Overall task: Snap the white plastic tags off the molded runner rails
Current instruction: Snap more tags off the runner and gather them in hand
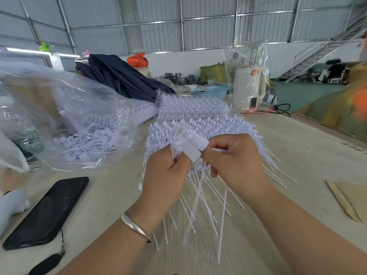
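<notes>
Above the table's middle, my left hand [165, 173] grips a bundle of white plastic tags [188, 144], their flat heads bunched at the top. Long thin tails [200, 197] hang down from the bundle below my hands. My right hand [236, 157] curls round the right side of the same bundle, its thumb and fingers pinching by the tag heads. Behind my hands lie stacked runner rails [200, 121] with rows of white tags still on them. A second stack [188, 105] lies farther back.
A clear plastic bag [65, 116] with several loose tags lies at the left. A black phone [49, 211] rests at the front left. Dark cloth [123, 76], a blue basket [210, 92] and a wrapped white appliance [249, 86] stand at the back. A person [345, 100] is at the right.
</notes>
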Demonstrator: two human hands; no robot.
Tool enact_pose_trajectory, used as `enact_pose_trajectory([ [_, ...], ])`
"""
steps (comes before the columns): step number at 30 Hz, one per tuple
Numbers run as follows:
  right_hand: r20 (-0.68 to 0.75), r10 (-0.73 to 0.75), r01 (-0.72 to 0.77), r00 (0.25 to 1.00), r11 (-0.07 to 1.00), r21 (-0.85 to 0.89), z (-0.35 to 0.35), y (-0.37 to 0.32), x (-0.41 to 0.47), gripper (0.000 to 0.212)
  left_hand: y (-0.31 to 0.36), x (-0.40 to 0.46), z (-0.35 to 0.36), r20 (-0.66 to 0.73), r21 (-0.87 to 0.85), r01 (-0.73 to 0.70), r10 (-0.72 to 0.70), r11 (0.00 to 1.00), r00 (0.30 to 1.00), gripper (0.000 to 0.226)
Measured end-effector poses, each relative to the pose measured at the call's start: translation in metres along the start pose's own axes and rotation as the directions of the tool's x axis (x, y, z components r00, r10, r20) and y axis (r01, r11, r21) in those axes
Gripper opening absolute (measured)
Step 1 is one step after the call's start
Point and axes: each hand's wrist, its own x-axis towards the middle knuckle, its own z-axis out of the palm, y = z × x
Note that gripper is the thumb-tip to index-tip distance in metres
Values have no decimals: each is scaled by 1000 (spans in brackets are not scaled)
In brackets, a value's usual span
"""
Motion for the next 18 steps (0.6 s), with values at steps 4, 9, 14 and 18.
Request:
enact_pose_trajectory([
  [4, -6, -46, 46, 999, 996, 71, 9, -2, -7, 15, 4, 0, 3, -97, 121, -82, 94, 989, 991, 50],
  [9, 102, -107, 94, 989, 988, 126, 15, -5, -10, 19, 6, 2, -3, -77, 230, -112, 133, 967, 988, 23],
  [14, 175, -88, 71, 981, 992, 100, 10, -7, -8, 23, 7, 3, -8, 58, 317, -145, 133, 937, 989, 29],
  [18, 206, -52, 35, 977, 996, 84, 6, -5, -6, 36, 5, 8, -11, 140, 368, -160, 116, 916, 983, 34],
])
